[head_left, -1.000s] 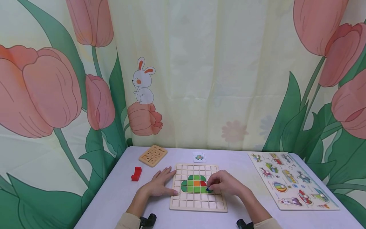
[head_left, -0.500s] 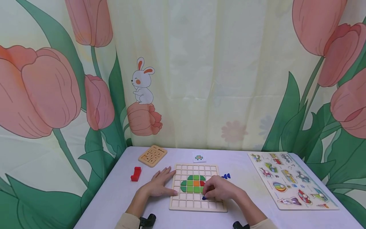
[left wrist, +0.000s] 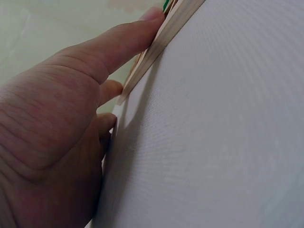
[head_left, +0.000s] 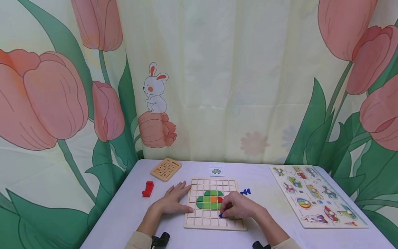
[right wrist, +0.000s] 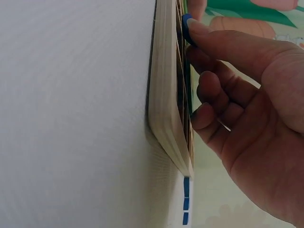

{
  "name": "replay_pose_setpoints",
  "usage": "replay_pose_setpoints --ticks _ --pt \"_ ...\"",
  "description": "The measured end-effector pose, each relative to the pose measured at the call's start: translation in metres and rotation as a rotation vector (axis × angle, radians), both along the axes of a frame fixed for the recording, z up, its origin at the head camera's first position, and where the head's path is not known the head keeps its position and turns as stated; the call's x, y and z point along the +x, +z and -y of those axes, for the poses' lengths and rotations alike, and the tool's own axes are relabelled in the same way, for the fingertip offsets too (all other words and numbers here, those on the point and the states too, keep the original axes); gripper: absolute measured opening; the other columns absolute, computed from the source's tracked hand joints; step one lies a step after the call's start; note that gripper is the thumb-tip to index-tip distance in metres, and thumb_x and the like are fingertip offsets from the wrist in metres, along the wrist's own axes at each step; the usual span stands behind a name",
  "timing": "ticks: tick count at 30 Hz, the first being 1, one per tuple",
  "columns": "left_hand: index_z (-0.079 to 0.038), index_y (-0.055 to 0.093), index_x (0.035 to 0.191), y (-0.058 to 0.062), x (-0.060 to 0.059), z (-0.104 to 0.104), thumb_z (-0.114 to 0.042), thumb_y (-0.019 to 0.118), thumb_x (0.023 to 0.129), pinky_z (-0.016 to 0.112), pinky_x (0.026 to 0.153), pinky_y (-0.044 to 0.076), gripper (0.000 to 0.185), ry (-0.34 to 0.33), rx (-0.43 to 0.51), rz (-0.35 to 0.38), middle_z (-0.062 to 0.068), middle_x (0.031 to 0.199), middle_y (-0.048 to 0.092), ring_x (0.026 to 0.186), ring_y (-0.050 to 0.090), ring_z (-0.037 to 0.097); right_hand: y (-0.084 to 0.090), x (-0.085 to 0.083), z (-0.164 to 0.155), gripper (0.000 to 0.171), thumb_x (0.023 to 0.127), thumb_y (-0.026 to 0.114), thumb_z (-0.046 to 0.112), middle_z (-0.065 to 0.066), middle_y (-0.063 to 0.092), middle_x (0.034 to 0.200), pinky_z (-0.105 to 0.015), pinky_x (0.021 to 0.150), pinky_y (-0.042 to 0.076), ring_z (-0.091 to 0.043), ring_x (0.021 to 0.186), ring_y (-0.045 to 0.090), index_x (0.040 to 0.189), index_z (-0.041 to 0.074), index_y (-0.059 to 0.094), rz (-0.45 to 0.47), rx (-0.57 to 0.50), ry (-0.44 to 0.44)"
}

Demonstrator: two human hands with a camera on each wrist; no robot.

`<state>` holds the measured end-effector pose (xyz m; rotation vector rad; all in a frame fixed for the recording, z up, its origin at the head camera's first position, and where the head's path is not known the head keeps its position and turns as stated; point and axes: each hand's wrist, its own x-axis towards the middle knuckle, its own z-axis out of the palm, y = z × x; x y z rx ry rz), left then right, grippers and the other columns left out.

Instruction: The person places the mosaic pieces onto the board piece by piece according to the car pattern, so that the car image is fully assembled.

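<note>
A square wooden grid board (head_left: 199, 222) lies on the table, with green tiles (head_left: 206, 205), an orange tile (head_left: 214, 199) and a red tile (head_left: 220, 199) set in its middle cells. At its left side rests my left hand (head_left: 174, 200), fingers spread and thumb on the rim; the left wrist view shows the thumb (left wrist: 128, 40) along the wooden edge. My right hand (head_left: 238, 205) pinches a small blue tile (right wrist: 187, 29) between thumb and forefinger, low over the board just in front of the green tiles. The other right fingers are curled and partly hide the board's right side.
Several blue pieces (head_left: 246, 191) lie right of the board. A small picture card (head_left: 216, 171) is behind it. To the left are a red block (head_left: 148, 189) and a wooden number puzzle (head_left: 166, 169); a large picture puzzle board (head_left: 311, 188) lies at the right.
My right hand has moved the blue tile from the green shape's right end toward the board's front and slightly left, uncovering the blue pieces on the table. The left hand stays put.
</note>
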<state>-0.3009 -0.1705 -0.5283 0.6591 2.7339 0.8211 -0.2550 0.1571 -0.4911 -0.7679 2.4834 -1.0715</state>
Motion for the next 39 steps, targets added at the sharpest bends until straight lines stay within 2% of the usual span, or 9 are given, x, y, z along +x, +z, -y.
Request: replay_pose_setpoints --ticks 21,39 --pt "-0.024 0.038 0.162 -0.0001 0.0006 -0.0007 -0.069 0.078 0.077 0.062 0.131 0.004 0.105 0.007 0.001 0.010 0.010 0.174 0.023 0.163 0.012 0.033 -0.0032 -0.0002 0.0029 0.008 0.086 0.085 0.012 0.009 0.072 0.080 -0.019 0.067 0.047 -0.006 0.074 0.058 0.087 0.020 0.082 -0.035 0.016 0.011" --pt "-0.024 0.038 0.162 0.0011 0.0006 -0.0003 -0.070 0.077 0.077 0.061 0.131 0.004 0.104 0.002 0.000 0.009 0.010 0.174 0.023 0.163 0.011 0.032 -0.0014 -0.0007 0.0007 0.005 0.089 0.083 0.017 0.008 0.071 0.077 -0.020 0.064 0.046 -0.007 0.073 0.057 0.089 0.021 0.082 -0.018 -0.001 -0.003"
